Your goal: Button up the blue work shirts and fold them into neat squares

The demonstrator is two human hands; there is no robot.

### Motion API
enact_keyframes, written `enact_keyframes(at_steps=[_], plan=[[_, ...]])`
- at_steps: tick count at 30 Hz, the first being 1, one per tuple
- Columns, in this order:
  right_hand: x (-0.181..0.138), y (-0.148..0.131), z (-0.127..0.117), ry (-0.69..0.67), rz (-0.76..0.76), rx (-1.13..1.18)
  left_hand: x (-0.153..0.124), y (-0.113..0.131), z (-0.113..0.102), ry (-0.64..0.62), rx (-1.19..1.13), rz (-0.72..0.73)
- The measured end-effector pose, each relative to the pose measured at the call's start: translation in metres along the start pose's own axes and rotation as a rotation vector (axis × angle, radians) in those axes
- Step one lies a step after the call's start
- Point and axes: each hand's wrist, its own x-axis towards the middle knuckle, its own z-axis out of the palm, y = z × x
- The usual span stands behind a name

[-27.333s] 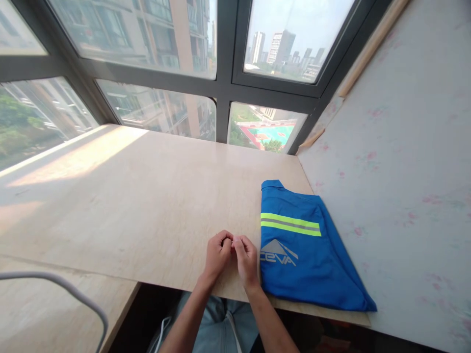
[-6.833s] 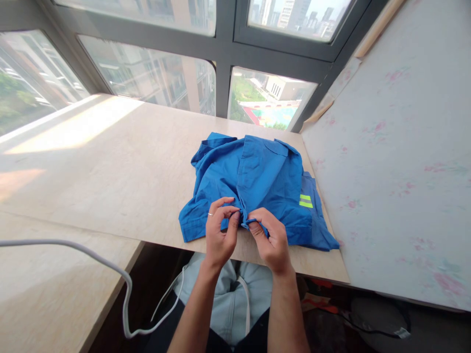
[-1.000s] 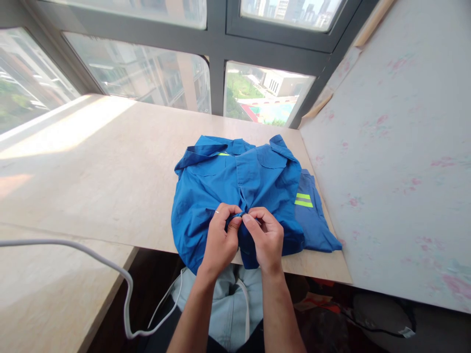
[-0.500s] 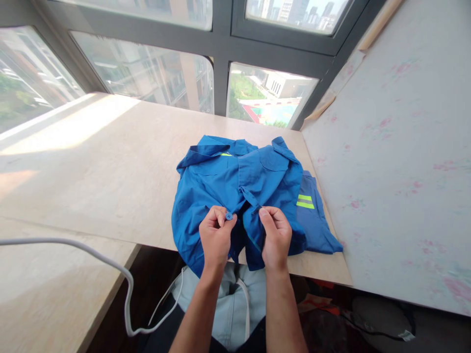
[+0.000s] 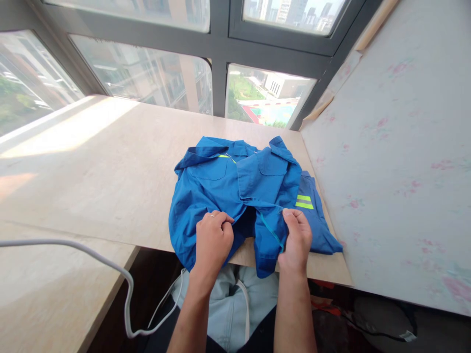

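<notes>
A blue work shirt (image 5: pixel 217 189) lies front up on the pale wooden table (image 5: pixel 110 166), collar toward the window, its lower hem hanging over the near edge. My left hand (image 5: pixel 213 240) is closed on the left front panel near the placket. The right front panel's edge is pinched in my right hand (image 5: pixel 297 238), and the two panels are spread apart at the bottom. A second, folded blue garment with yellow reflective stripes (image 5: pixel 312 215) lies under the shirt's right side.
A white cable (image 5: pixel 110 267) loops across the lower table at left and hangs down by my lap. A pale flower-patterned wall panel (image 5: pixel 397 162) rises at the table's right edge. Large dark-framed windows (image 5: pixel 221 59) stand behind the table.
A second ago my hands met at the placket. They have since moved apart, pulling the lower front panels open, my right hand going right.
</notes>
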Motion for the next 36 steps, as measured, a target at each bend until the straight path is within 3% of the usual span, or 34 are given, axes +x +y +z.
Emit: enact_keyframes(at_steps=[8,13,17,20,26,33,36], plan=[[0.005,0.009,-0.013,-0.171,-0.161,-0.365,0.005,0.019,0.010,0.113,0.134,0.083],[-0.009,-0.008,-0.008,-0.207,-0.546,-0.599,0.014,0.020,0.024,0.047,0.274,0.039],[-0.023,-0.021,0.006,-0.498,-0.774,-0.637,0.015,0.014,0.038,-0.006,0.295,0.026],[-0.025,-0.013,0.017,-0.629,-0.773,-0.727,0.014,0.009,0.043,-0.015,0.259,0.019],[-0.007,0.025,0.020,-0.570,-0.588,-1.037,0.017,-0.005,0.042,-0.024,0.149,0.004],[-0.008,0.028,0.026,-0.420,-0.554,-0.929,0.012,-0.006,0.033,0.045,-0.314,0.057],[-0.015,0.020,0.033,-0.366,-0.624,-0.804,0.010,0.000,0.026,0.049,-0.474,0.029]])
